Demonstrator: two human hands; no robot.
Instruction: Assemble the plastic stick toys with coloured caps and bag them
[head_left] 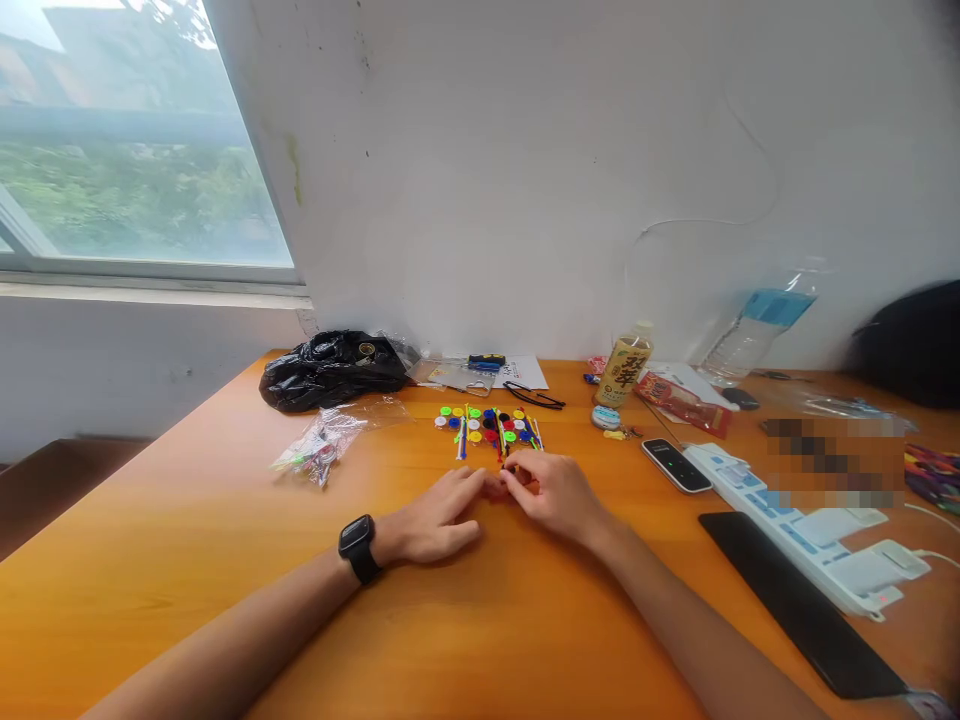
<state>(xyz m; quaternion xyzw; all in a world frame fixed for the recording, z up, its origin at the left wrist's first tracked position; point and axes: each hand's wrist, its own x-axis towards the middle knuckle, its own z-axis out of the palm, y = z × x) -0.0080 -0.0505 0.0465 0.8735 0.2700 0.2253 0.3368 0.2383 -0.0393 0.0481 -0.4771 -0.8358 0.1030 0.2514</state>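
My left hand point(435, 515), with a black watch point(358, 547) on the wrist, rests on the wooden table with its fingers stretched forward and the thumb apart. Its fingertips reach close to those of my right hand point(556, 492), whose thumb and forefinger are pinched together. Something small and dark may be between them, too small to name. Just beyond both hands lie small round discs point(490, 424) in white, green, yellow, blue, red and black. Thin coloured plastic sticks point(463, 438) lie across them in small bunches.
A clear bag of small parts point(319, 450) and a black plastic bag point(334, 368) are on the left. On the right stand a drink bottle point(624, 365), a small round tin point(606, 418), a white device point(676, 466) and a power strip point(780, 520). Glasses point(532, 396) lie behind the discs.
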